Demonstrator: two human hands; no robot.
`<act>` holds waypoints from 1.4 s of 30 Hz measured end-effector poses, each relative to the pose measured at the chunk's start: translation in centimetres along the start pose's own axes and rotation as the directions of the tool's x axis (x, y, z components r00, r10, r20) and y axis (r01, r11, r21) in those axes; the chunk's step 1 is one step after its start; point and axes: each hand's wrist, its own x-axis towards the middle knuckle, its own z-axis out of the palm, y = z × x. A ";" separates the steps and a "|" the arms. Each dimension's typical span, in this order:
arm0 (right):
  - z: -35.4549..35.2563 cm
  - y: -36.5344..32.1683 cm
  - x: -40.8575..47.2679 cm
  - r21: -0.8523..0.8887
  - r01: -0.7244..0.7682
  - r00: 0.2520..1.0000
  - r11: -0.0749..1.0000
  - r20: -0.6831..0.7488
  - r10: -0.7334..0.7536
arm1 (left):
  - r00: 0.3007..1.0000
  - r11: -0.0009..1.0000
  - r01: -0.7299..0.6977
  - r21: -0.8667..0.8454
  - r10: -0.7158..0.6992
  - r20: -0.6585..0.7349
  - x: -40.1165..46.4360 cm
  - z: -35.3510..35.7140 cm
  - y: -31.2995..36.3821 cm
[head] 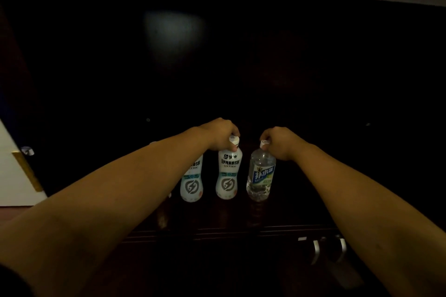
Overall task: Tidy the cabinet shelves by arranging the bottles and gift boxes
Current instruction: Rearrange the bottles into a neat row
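Three bottles stand upright in a row on a dark cabinet shelf (313, 214). My left hand (218, 134) grips the white cap of the middle white bottle (228, 176). A second white bottle (191, 183) stands just left of it, its top hidden behind my left forearm. My right hand (281, 142) pinches the white cap of the clear bottle (260, 176) with a blue and green label, on the right of the row. No gift boxes show in the dim light.
The cabinet interior behind the bottles is almost black. Two metal handles (328, 251) sit on the doors below the shelf's front edge. A pale door edge with a brass hinge (26, 171) stands at the far left.
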 end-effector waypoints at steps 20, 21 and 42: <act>1.4 0.0 0.3 0.049 0.016 0.997 0.999 -0.076 -0.013 | 0.999 0.999 0.028 -0.027 -0.029 -0.046 -0.1 0.5 -0.4; 1.4 0.0 0.4 0.051 0.009 0.998 0.999 -0.068 -0.005 | 0.998 0.999 0.030 -0.017 -0.031 -0.051 -0.1 0.6 -0.4; 2.2 -3.0 -3.5 0.047 0.080 0.961 0.996 -0.269 -0.065 | 0.929 0.985 -0.097 -0.145 0.037 -0.368 -7.0 0.6 -4.0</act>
